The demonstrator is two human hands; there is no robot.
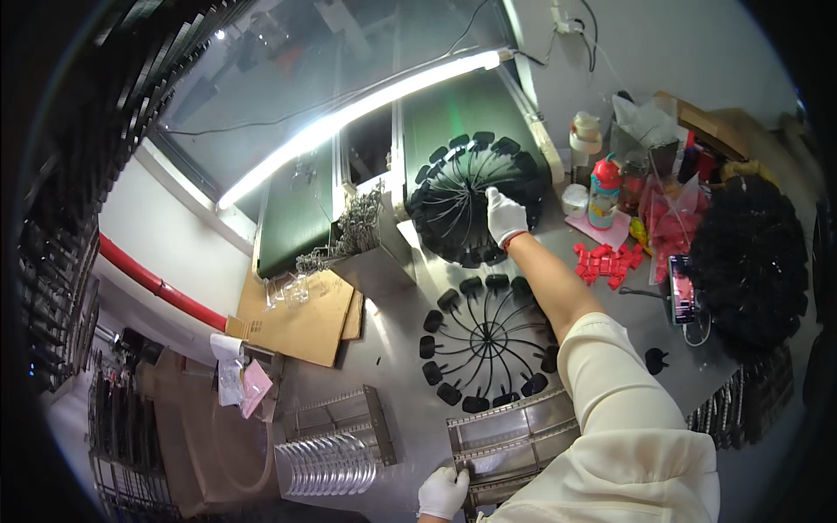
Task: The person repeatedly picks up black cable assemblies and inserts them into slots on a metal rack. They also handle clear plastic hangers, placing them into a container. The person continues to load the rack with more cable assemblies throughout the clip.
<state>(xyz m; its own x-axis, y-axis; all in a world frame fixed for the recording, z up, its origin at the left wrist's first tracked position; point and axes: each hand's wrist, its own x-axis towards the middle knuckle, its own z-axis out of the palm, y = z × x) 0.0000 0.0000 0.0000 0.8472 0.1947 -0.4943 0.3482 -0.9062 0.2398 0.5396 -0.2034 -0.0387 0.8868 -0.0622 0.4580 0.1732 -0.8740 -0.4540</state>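
My right hand (507, 218), in a white glove, reaches far forward with its fingers closed near the hub of a black spoked wheel-shaped rack (449, 205). Dark rounded pads ring that rack, which partly covers the green conveyor belt; what exactly the fingertips pinch is hard to see. Nearer to me, a second spoked rack (486, 338) with black pads at its spoke ends lies on the metal table. My gloved left hand (443, 493) is closed at the left edge of a slotted metal rack (493, 433). My right sleeve covers part of this metal rack.
Clear curved pieces (327, 465) stand in another metal rack at left. Behind are cardboard (292, 315) and a metal bin (379, 261) of wire hooks. Rightward lie red clips (606, 263), a red-and-teal bottle (603, 193), a phone (682, 292) and a black pile (751, 253).
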